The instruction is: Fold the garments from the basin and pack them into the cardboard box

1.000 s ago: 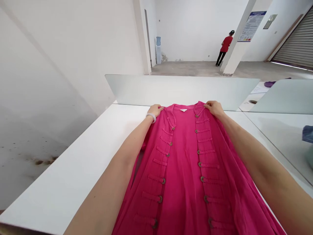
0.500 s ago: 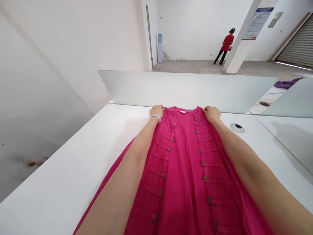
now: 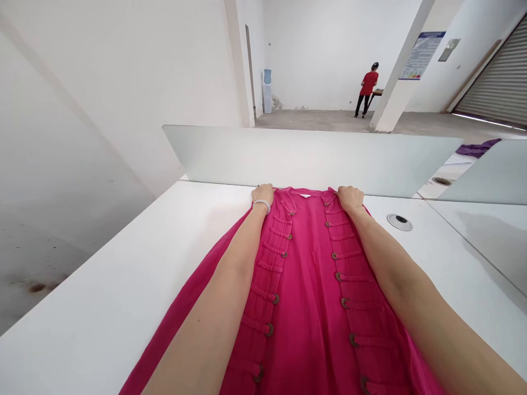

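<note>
Head view; a long magenta button-front robe (image 3: pixel 307 285) lies flat and open-fronted on a white desk (image 3: pixel 102 285), its collar (image 3: pixel 305 193) just short of a frosted divider panel (image 3: pixel 308 159), its hem out of frame toward the person; left hand (image 3: pixel 262 196), white bangle (image 3: pixel 262 204) on the wrist, sits on the robe's left shoulder edge; right hand (image 3: pixel 351 198) sits on the right shoulder edge; both curled over the cloth, fingers mostly hidden, cannot tell pinching from pressing; collar lies between the hands, rows of knotted loop fastenings (image 3: pixel 274 296) run under and beside the forearms; round grommet (image 3: pixel 399 222) in the desk right of the right hand; purple cloth (image 3: pixel 477 147) further off right; co-worker in a red shirt (image 3: pixel 368 88) stands well away at the far wall.
</note>
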A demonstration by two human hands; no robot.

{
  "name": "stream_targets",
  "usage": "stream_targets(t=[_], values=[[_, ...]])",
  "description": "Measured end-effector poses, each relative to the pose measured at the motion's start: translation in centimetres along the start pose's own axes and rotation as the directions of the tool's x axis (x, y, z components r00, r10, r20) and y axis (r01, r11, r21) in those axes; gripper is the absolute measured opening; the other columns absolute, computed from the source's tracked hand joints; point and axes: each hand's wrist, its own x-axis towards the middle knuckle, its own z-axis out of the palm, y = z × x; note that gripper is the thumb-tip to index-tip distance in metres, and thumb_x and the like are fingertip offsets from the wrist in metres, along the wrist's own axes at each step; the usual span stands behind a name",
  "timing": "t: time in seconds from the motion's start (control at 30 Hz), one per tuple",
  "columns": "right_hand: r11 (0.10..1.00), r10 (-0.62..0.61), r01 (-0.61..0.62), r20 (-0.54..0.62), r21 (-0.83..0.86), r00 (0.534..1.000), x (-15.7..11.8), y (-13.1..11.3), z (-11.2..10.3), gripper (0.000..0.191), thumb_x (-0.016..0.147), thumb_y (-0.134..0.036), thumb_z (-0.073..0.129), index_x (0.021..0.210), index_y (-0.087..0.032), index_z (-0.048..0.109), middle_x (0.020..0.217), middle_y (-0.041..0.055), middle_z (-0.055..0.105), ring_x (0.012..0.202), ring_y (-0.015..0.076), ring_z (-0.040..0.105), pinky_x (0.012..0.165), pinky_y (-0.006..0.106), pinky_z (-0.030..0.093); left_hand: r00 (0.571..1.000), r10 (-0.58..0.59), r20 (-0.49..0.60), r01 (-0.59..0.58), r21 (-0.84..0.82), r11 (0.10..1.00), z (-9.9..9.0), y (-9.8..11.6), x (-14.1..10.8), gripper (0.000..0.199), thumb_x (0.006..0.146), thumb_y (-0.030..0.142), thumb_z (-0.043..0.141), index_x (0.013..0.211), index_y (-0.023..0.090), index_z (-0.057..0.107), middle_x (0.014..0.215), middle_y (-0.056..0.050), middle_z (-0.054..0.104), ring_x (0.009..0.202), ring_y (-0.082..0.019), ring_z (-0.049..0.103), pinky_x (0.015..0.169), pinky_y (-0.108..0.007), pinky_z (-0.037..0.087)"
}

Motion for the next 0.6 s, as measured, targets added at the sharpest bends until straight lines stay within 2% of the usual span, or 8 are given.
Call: stream_targets(t=[0.1, 0.2, 0.3, 0.37, 0.43, 0.5, 0.57, 0.6], values=[[0.999, 0.03, -0.03, 0.023, 0.015, 0.999, -0.1, 0.2, 0.0, 0.047, 0.094, -0.044, 0.037, 0.11, -0.01, 0.065, 0.108, 0.024, 0.063, 0.098, 0.0319, 0.061, 0.078, 0.039, 0.045, 1.0, -0.001, 0.004, 0.001, 0.006, 1.0, 0.2, 0.0, -0.1, 0.035, 0.095, 0.037, 0.039, 0.115, 0.016, 0.059, 0.114, -0.017, 0.062, 0.107, -0.031, 0.057, 0.086, -0.042, 0.044], [0.999, 0.021, -0.021, 0.018, 0.03, 1.0, -0.9, 0.5, -1.3, 0.042, 0.092, -0.039, 0.04, 0.115, -0.011, 0.062, 0.113, 0.0217, 0.061, 0.104, 0.0327, 0.057, 0.082, 0.042, 0.045, 0.999, 0.007, -0.05, -0.006, 0.023, 1.0, -0.3, 0.3, -1.0, 0.038, 0.094, 0.04, 0.043, 0.119, 0.015, 0.056, 0.121, -0.018, 0.056, 0.114, -0.033, 0.05, 0.09, -0.043, 0.04], [0.995, -0.086, 0.091, -0.112, 0.04, 0.99, -3.9, 0.7, -3.6, 0.044, 0.09, -0.035, 0.043, 0.128, -0.014, 0.053, 0.128, 0.0188, 0.053, 0.113, 0.0341, 0.05, 0.087, 0.046, 0.043, 0.98, 0.119, -0.16, -0.107, 0.083, 0.991, -1.9, 0.7, -3.5, 0.035, 0.093, 0.037, 0.045, 0.119, 0.016, 0.055, 0.125, -0.017, 0.051, 0.12, -0.034, 0.042, 0.095, -0.045, 0.035], [0.967, -0.231, 0.245, -0.173, 0.064, 0.957, -7.8, 0.8, -5.1, 0.048, 0.089, -0.036, 0.044, 0.133, -0.016, 0.048, 0.136, 0.0172, 0.046, 0.117, 0.0337, 0.047, 0.091, 0.046, 0.043, 0.955, 0.235, -0.18, -0.212, 0.135, 0.968, -3.5, 0.8, -6.4, 0.031, 0.093, 0.032, 0.045, 0.119, 0.018, 0.056, 0.126, -0.014, 0.05, 0.121, -0.032, 0.039, 0.097, -0.044, 0.034], [0.885, -0.43, 0.452, -0.175, 0.11, 0.886, -13.0, 0.9, -6.4, 0.046, 0.09, -0.037, 0.044, 0.13, -0.015, 0.05, 0.137, 0.0159, 0.047, 0.12, 0.0314, 0.047, 0.096, 0.044, 0.042, 0.931, 0.334, -0.147, -0.31, 0.167, 0.936, -5.3, 0.7, -10.2, 0.03, 0.091, 0.029, 0.047, 0.118, 0.019, 0.056, 0.126, -0.013, 0.049, 0.119, -0.03, 0.04, 0.097, -0.042, 0.035], [0.748, -0.62, 0.636, -0.142, 0.191, 0.771, -18.9, 1.1, -7.2, 0.041, 0.09, -0.038, 0.045, 0.123, -0.016, 0.056, 0.129, 0.0137, 0.054, 0.118, 0.0277, 0.05, 0.099, 0.041, 0.042, 0.91, 0.408, -0.078, -0.391, 0.167, 0.905, -7.3, 0.4, -14.8, 0.028, 0.091, 0.029, 0.047, 0.115, 0.018, 0.057, 0.123, -0.012, 0.05, 0.115, -0.028, 0.045, 0.096, -0.04, 0.038], [0.625, -0.739, 0.73, -0.092, 0.275, 0.667, -24.6, 1.2, -7.6, 0.032, 0.091, -0.037, 0.046, 0.111, -0.018, 0.062, 0.117, 0.0109, 0.061, 0.107, 0.0236, 0.058, 0.092, 0.037, 0.048, 0.902, 0.432, 0.026, -0.431, 0.14, 0.891, -9.4, 0.2, -19.9, 0.027, 0.092, 0.031, 0.046, 0.111, 0.017, 0.059, 0.118, -0.012, 0.053, 0.109, -0.026, 0.051, 0.092, -0.037, 0.041], [0.589, -0.773, 0.749, -0.057, 0.304, 0.631, -27.2, 1.3, -7.6, 0.026, 0.091, -0.035, 0.046, 0.103, -0.019, 0.063, 0.108, 0.0094, 0.063, 0.097, 0.0211, 0.061, 0.084, 0.034, 0.05, 0.899, 0.429, 0.092, -0.437, 0.118, 0.891, -10.3, 0.2, -22.5, 0.026, 0.092, 0.032, 0.046, 0.108, 0.017, 0.06, 0.115, -0.011, 0.054, 0.105, -0.025, 0.054, 0.089, -0.036, 0.043]])
